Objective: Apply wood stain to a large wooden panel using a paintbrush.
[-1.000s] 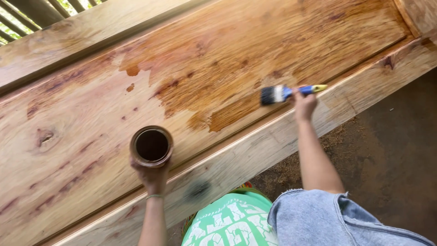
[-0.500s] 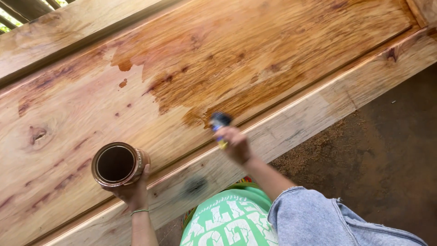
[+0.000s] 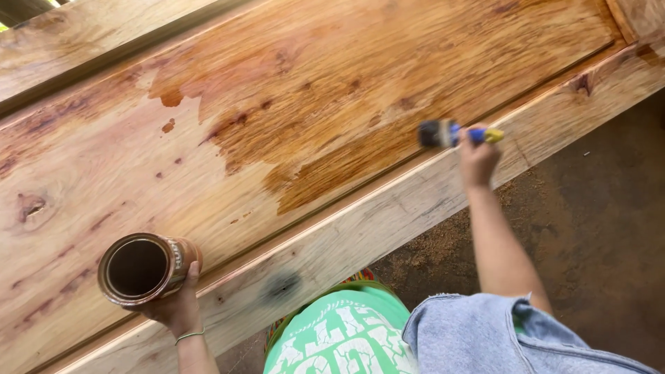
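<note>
Right hand [image 3: 478, 156], gripping the paintbrush [image 3: 457, 134], has swung back out to the wet stain's far edge; left hand [image 3: 173, 305] clasps the open can [image 3: 142, 269].

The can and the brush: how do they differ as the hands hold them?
The can is round, brown and open, in the left hand over pale bare wood; the brush is slim, blue-and-yellow handled, in the right hand at the dark wet patch. Both are gripped above one plank.
</note>
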